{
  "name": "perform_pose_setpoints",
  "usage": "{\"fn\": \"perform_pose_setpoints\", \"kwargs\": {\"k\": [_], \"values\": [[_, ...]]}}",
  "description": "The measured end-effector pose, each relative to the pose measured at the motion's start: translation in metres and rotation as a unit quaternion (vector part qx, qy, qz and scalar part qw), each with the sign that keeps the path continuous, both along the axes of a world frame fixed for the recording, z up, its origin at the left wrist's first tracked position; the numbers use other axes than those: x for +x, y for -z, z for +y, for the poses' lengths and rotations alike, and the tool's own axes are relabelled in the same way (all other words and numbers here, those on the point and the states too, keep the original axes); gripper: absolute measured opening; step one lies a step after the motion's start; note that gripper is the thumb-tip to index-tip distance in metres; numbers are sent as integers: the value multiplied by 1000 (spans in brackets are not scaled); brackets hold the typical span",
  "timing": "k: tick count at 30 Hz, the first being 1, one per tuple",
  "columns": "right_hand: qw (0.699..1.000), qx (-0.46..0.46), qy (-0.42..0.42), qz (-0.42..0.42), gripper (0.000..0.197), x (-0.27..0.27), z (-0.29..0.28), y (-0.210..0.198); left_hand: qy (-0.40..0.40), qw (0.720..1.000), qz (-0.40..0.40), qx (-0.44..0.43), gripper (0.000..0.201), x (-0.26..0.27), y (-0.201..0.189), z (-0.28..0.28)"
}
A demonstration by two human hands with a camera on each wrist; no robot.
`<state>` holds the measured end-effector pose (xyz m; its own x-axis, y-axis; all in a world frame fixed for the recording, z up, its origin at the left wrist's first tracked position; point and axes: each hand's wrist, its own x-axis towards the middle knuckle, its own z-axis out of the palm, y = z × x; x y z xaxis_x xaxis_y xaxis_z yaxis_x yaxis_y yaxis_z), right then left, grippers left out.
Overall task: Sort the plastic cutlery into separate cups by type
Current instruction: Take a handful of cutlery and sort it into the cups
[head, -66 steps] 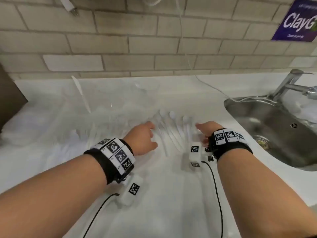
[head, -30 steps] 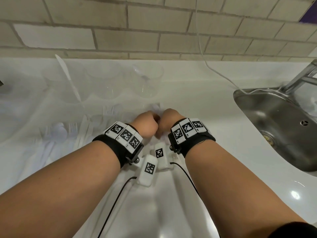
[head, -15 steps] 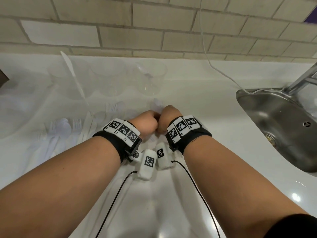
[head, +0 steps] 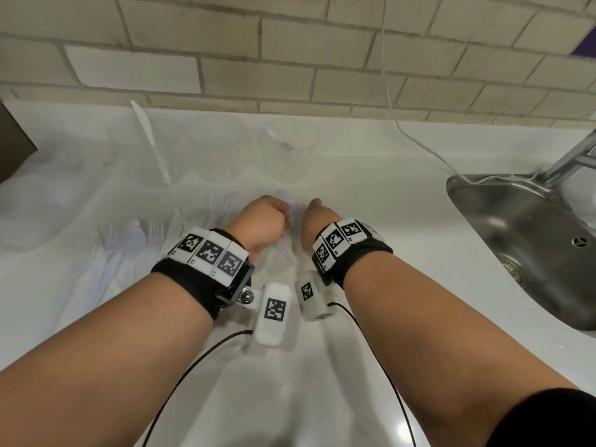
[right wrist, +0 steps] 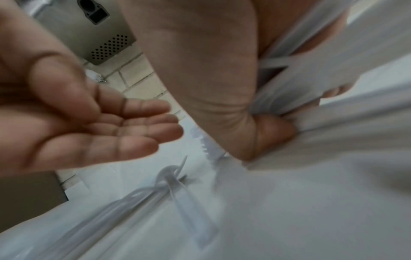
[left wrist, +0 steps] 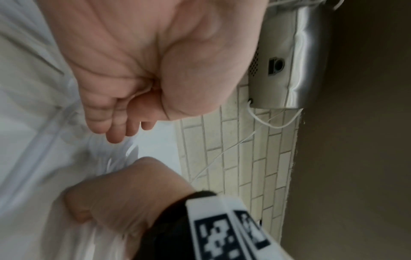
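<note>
My right hand (head: 317, 217) grips a bundle of white plastic spoons (head: 292, 204) at the counter's middle; in the right wrist view its thumb and fingers (right wrist: 273, 132) clamp the handles (right wrist: 300, 79). My left hand (head: 264, 221) is just to the left of the bundle, with loosely curled fingers (left wrist: 115, 126) that hold nothing. Three clear cups stand in a row at the back. The left cup (head: 142, 156) holds a white knife (head: 148, 140), the middle cup (head: 213, 153) looks empty, and the right cup (head: 290, 153) has something small inside.
Loose white forks and spoons (head: 129, 243) lie on the counter left of my hands. A steel sink (head: 516, 240) with a tap (head: 574, 156) is at the right. A white cable (head: 403, 124) hangs down the brick wall. A brown box (head: 13, 140) is at the far left.
My hands swept together from either side of the fanned spoons and gathered them. Since half a second ago the left hand has drawn slightly away, leaving the bundle in the right hand.
</note>
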<state>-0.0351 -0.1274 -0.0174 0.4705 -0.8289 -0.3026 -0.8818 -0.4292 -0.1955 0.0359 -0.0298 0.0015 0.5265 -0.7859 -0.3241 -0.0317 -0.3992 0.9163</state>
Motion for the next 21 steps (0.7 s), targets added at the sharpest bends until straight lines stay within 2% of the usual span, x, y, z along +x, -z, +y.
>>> {"fn": "perform_pose_setpoints", "kwargs": {"k": [5,7,9,10,11,13,15,16,18,21], "values": [[1000,9,-16,-1,46,-5,2,-5,-60,993,77,-67,39,7,-10,23],[999,21,-18,-33,44,-7,2,-18,-86,983,131,-98,29,12,-15,33],[986,66,-22,-150,41,-3,6,-40,-119,960,222,-120,7,19,-17,44],[964,107,-20,-244,42,1,11,-53,-129,946,272,-124,9,23,-16,49],[927,151,-15,-343,46,5,19,-68,-132,932,315,-123,21,28,-14,54],[830,232,-23,-507,51,14,38,-92,-115,914,371,-114,46,34,-11,65],[738,290,-56,-607,45,26,59,-105,-85,897,421,-109,62,35,-11,77],[708,304,-69,-634,44,32,69,-108,-72,886,446,-108,65,36,-11,83],[684,291,-88,-663,46,46,84,-108,-51,865,485,-116,69,40,-11,95],[693,241,-113,-670,54,62,100,-101,-52,849,506,-145,68,50,-16,109]]}}
